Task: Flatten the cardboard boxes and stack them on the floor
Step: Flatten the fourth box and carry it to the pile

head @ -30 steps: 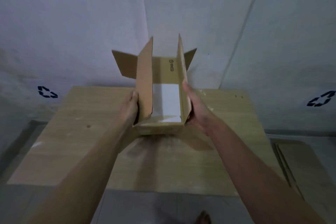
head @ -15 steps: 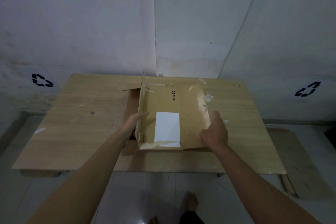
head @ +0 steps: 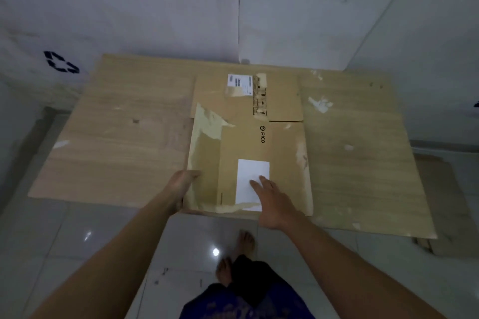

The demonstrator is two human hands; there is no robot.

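Box (head: 248, 142) flat on counter (head: 116, 142).
Left hand (head: 182, 184) grips the box's left edge; right hand (head: 272, 197), fingers spread, presses flat near the white label (head: 252, 176).

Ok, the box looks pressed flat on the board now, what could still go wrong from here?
1. The flattened box may spring back: only the right hand presses it, near the white label, while the far flaps lie unweighted.
2. Its near edge sits at the wooden board's edge, so it could slide off onto the glossy floor tiles.
3. The left hand grips the torn left edge, which might rip further.
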